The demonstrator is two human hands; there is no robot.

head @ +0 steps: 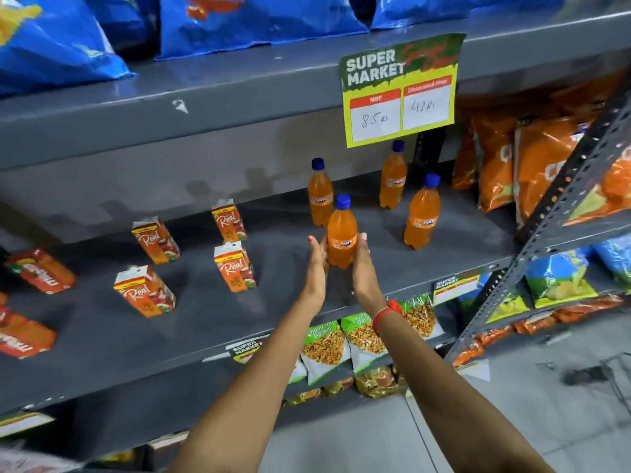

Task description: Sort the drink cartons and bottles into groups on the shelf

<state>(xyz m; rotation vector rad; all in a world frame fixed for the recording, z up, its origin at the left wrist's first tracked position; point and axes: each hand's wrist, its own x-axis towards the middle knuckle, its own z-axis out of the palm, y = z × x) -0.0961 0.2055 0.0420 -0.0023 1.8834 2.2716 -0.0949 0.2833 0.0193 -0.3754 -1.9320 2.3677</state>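
On the grey middle shelf (102, 336), near its front edge, you hold one orange bottle (342, 233) upright between both hands: your left hand (317, 264) presses its left side, fingers straight and together, and your right hand (363, 268) presses the right side the same way, so the bottle is squeezed between two flat palms, blue cap up. Whether its base touches the shelf, cannot tell. Red band (386, 314) on your right wrist. Three more orange bottles stand upright on the same shelf: one just behind the held one (320, 194), one further back under the price sign (393, 177), one off to the right (422, 213), well apart from each other. Left of your hands, four juice cartons stand upright in a loose two-by-two: back right (228, 221), back left (155, 240), front right (234, 268), front left (145, 291). At the far left edge, red-orange cartons lie on their sides (41, 271), one more below it (24, 337). Yellow price sign (401, 90) hangs from the shelf above. Blue bags (239, 22) sit on the top shelf, orange snack bags (532, 158) to the right of the bottles, green snack packs (341, 343) on the shelf below.
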